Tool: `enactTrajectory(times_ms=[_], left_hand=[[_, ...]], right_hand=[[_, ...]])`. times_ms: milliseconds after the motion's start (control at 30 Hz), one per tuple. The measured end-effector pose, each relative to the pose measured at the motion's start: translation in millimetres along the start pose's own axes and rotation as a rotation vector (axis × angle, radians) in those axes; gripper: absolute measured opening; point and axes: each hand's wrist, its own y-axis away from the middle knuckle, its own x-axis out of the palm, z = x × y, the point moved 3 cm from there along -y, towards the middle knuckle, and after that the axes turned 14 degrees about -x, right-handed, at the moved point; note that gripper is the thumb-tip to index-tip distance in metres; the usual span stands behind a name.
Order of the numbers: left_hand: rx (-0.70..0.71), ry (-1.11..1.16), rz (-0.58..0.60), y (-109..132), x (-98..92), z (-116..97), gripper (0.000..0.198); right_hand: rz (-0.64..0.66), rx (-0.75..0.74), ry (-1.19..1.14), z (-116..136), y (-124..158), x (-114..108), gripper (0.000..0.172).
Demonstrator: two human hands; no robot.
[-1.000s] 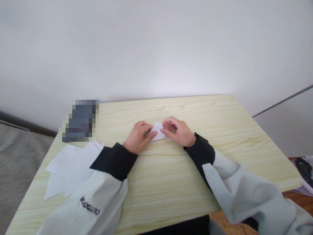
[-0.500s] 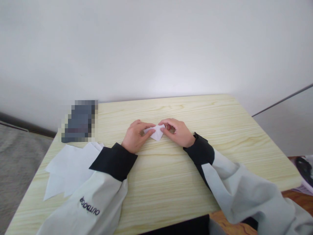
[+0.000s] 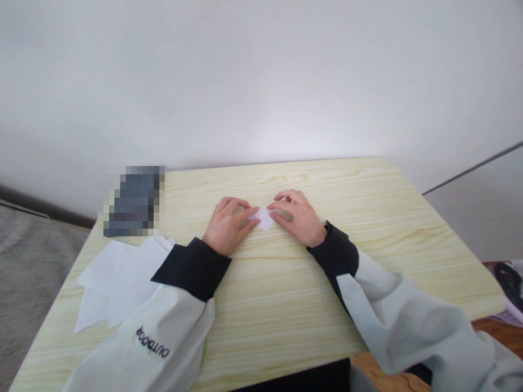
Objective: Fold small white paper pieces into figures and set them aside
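Note:
A small folded piece of white paper [image 3: 263, 219] lies on the light wooden table [image 3: 286, 283], near its middle. My left hand [image 3: 227, 225] presses on the paper's left side with its fingers curled over it. My right hand [image 3: 297, 216] presses on the right side, fingertips flat on the paper. The two hands almost meet over it, and most of the paper is hidden beneath the fingers.
Several loose white sheets [image 3: 114, 277] lie at the table's left edge, partly under my left sleeve. A blurred dark object [image 3: 134, 201] sits at the back left corner. A white wall stands right behind the table. Dark items [image 3: 509, 283] lie off the right edge.
The paper was held up slightly between pinching fingers; now it is pushed flat on the table, and my right fingers have spread down over it.

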Motion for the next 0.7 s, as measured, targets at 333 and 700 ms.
enactTrajectory(times_ms=[333,700], left_hand=[[0.032,-0.006,-0.023,0.6,-0.3,0.0,0.027],[0.091,-0.044,-0.034,0.2,-1.4,-3.5,0.020]], right_hand=[[0.011,-0.006,-0.110,0.8,-2.2,0.0,0.009],[0.096,-0.091,-0.100,-0.9,-1.4,0.4,0.022]])
